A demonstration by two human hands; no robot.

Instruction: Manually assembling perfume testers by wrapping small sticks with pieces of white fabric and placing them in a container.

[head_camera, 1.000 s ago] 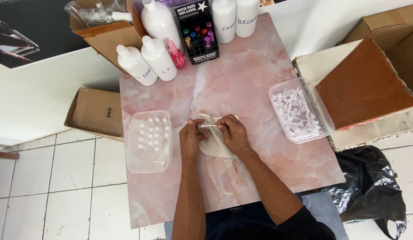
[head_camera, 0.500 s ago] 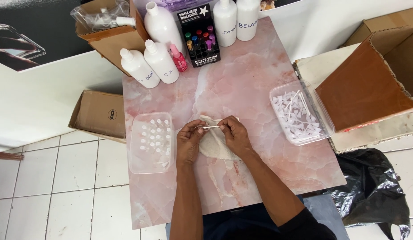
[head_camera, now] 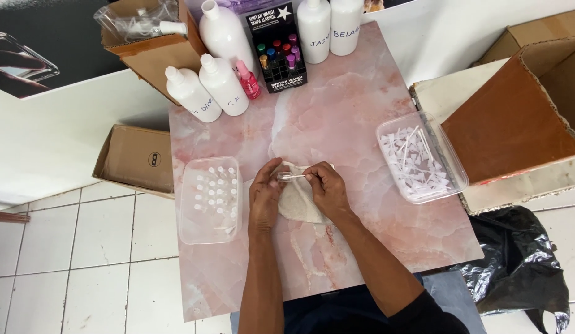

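Both my hands meet at the middle of a pink marble-patterned table (head_camera: pixel 362 111). My left hand (head_camera: pixel 266 195) pinches one end of a small clear glass vial (head_camera: pixel 289 177), held level. My right hand (head_camera: pixel 328 188) grips a thin white piece at the vial's other end. A beige cloth (head_camera: pixel 300 207) lies on the table beneath my hands. To the left sits a clear plastic tray (head_camera: pixel 188 216) holding several small capped vials. A second clear tray (head_camera: pixel 451 164) with several white plastic pieces sits at the right.
Several white bottles (head_camera: pixel 222 83), a small pink bottle (head_camera: pixel 247 79) and a black display box (head_camera: pixel 276 46) of coloured vials stand at the table's far edge. Cardboard boxes (head_camera: pixel 523 117) flank the table. A black plastic bag (head_camera: pixel 516 266) lies on the tiled floor at the right.
My hands have stayed over the cloth, and the vial between them has shifted slightly. The trays and bottles are unmoved.
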